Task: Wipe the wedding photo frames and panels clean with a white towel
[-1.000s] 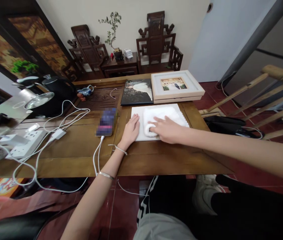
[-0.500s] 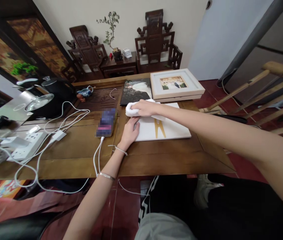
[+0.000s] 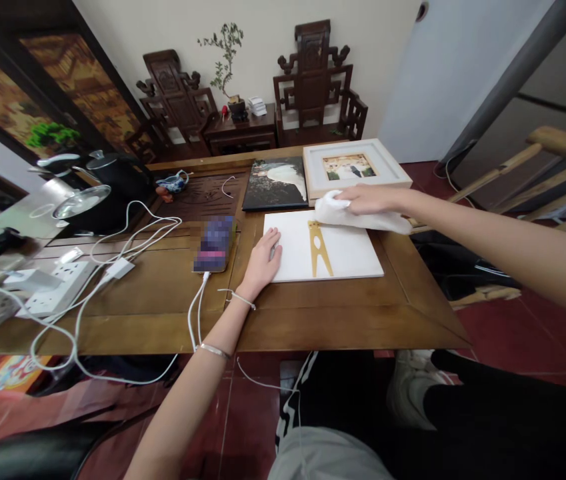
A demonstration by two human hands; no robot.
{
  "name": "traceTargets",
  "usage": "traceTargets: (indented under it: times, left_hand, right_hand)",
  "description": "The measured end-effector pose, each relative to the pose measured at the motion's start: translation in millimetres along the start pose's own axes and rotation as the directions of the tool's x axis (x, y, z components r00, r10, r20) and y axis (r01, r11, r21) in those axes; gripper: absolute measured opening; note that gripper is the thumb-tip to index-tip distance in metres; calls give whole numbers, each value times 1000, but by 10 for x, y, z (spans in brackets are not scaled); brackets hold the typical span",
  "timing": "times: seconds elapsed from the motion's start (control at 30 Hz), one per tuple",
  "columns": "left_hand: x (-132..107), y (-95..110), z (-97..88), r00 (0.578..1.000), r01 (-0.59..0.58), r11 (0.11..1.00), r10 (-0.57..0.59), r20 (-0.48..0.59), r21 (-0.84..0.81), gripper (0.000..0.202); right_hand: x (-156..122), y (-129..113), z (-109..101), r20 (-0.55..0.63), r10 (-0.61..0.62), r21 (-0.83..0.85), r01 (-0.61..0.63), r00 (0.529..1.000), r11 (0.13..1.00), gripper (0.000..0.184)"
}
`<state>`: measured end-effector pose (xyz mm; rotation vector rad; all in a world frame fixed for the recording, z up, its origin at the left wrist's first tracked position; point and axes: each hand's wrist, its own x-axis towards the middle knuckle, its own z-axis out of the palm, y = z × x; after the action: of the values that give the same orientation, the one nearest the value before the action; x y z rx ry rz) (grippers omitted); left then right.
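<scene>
A white board [image 3: 347,257] with a gold stand on it lies flat on the wooden table [image 3: 173,300]. My left hand [image 3: 261,260] rests flat on the board's left edge, fingers stretched out. My right hand [image 3: 370,198] presses a white cloth [image 3: 335,212] against the board's far right corner, just in front of a white picture frame [image 3: 355,170].
A dark photo print [image 3: 275,183] lies beside the white frame. A phone [image 3: 214,243] on a charging cable lies left of my left hand. White cables and a power strip [image 3: 57,287] spread over the table's left. A kettle [image 3: 113,180] stands at the far left.
My right hand slid the cloth from the board's near middle to its far left corner, then across to the far right corner, uncovering the gold stand. My left hand stayed put.
</scene>
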<state>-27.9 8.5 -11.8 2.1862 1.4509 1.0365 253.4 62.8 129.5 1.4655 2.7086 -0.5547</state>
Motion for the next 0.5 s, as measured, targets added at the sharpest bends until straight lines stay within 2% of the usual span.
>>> traceTargets:
  times: [0.07, 0.17, 0.3, 0.4, 0.5]
  left_hand:
    - [2, -3, -1, 1000, -1, 1000, 1, -4, -1, 38]
    - [6, 0, -8, 1000, 2, 1000, -2, -6, 4, 39]
    - [6, 10, -13, 1000, 5, 1000, -5, 9, 4, 39]
    - [3, 14, -7, 1000, 1, 1000, -1, 4, -2, 39]
    - [1, 14, 1, 1000, 2, 1000, -2, -7, -4, 38]
  right_hand:
    - [-116, 124, 65, -20, 1, -23, -2, 1000, 1000, 29]
    - [-281, 197, 226, -25, -71, -102, 68, 997, 992, 26]
    - [-615, 58, 475, 9, -206, -168, 205, 978, 964, 26]
    - [-902, -92, 643, 4, -248, -165, 245, 969, 955, 31]
    - [-1066, -146, 777, -50, -270, -131, 262, 961, 956, 35]
